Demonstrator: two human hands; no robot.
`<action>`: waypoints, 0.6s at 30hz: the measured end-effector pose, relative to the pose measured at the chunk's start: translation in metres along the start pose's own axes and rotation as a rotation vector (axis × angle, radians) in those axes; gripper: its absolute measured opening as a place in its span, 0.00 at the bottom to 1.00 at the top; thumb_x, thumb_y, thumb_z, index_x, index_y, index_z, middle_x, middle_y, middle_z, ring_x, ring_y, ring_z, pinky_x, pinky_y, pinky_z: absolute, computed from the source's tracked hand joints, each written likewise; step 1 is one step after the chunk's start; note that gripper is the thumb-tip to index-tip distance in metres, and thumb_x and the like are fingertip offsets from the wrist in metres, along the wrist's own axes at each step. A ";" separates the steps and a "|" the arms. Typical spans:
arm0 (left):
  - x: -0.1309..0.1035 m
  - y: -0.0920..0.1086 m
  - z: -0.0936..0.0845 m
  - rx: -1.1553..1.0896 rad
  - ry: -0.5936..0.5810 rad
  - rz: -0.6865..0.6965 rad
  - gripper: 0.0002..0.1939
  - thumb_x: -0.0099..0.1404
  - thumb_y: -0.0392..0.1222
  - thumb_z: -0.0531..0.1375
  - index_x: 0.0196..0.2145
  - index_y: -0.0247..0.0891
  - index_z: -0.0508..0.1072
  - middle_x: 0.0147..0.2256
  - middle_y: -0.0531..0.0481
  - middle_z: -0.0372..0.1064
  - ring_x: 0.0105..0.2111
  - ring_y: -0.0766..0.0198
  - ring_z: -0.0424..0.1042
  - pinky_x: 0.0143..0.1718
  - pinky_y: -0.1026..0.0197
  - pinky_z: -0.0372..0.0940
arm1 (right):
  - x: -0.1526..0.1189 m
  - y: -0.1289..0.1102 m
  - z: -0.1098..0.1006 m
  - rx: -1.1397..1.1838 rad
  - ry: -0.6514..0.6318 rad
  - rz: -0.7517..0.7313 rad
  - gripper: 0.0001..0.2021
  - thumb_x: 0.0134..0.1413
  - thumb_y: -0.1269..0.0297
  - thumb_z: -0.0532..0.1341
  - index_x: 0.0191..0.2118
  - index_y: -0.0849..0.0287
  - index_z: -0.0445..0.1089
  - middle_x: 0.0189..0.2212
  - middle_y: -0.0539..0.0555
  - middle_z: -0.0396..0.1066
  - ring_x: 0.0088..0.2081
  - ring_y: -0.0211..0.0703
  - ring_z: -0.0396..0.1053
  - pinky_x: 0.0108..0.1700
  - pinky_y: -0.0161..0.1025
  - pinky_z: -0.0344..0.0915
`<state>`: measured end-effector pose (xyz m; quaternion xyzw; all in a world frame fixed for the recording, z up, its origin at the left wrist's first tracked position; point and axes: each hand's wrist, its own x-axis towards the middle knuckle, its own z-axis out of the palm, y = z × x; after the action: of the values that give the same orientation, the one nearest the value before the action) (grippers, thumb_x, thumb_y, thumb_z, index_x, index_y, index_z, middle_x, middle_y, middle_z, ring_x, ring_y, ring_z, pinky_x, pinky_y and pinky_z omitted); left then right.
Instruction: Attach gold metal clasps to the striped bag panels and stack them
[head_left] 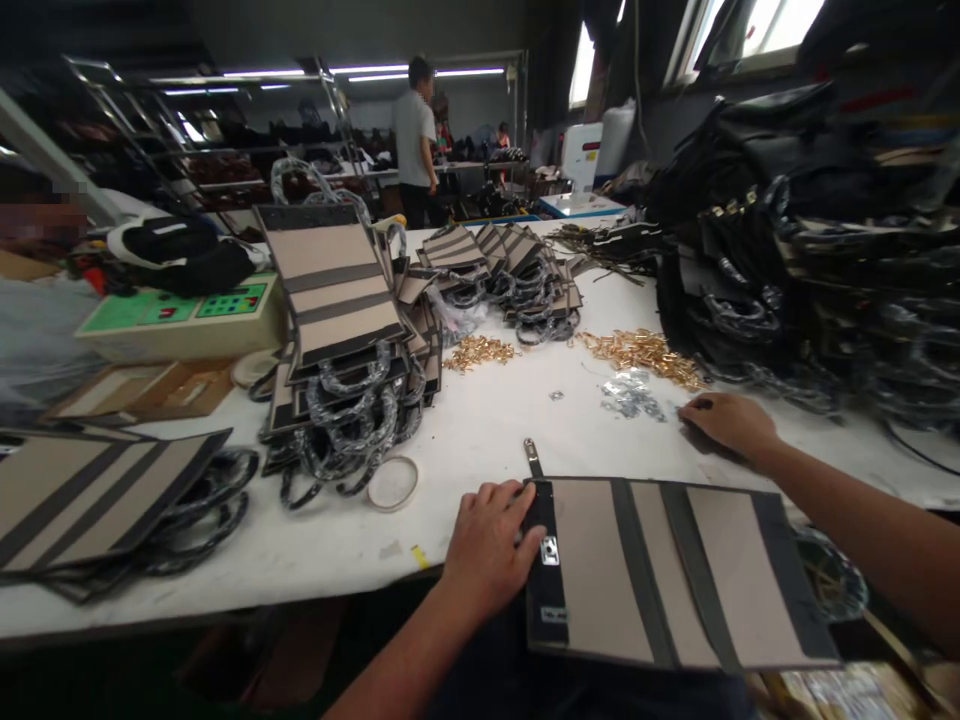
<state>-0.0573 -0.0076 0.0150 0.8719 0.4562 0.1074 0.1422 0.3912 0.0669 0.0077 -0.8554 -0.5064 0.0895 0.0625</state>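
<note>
A beige panel with dark stripes (592,570) lies flat at the table's front edge. My left hand (491,545) rests on its left border, fingers apart, beside a small silver metal plate (550,550). A dark tab with a metal fitting (532,453) sticks out past the panel's top left corner. My right hand (731,425) is on the table beyond the panel, its fingers closed near a pile of small silver pieces (632,395); whatever it may hold is too small to name. Gold-coloured metal pieces (641,353) lie just behind the silver ones.
Stacked striped panels with plastic-wrapped handles (337,300) stand left of centre, and others (97,490) lie far left. A tape roll (393,483) sits in front. Dark bags (750,270) fill the right. A green-topped machine (187,315) is left. One person (415,150) stands behind.
</note>
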 end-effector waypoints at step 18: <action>-0.006 0.002 0.001 -0.023 0.037 -0.019 0.26 0.73 0.54 0.60 0.65 0.46 0.69 0.59 0.47 0.71 0.55 0.48 0.66 0.54 0.44 0.62 | -0.126 -0.187 -0.003 0.505 -0.870 -0.625 0.14 0.54 0.51 0.67 0.37 0.58 0.79 0.23 0.48 0.71 0.24 0.39 0.65 0.28 0.36 0.61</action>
<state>-0.0586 -0.0142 0.0148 0.8637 0.4658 0.1272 0.1447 0.1723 0.0457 0.0594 -0.5090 -0.6765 0.5270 0.0743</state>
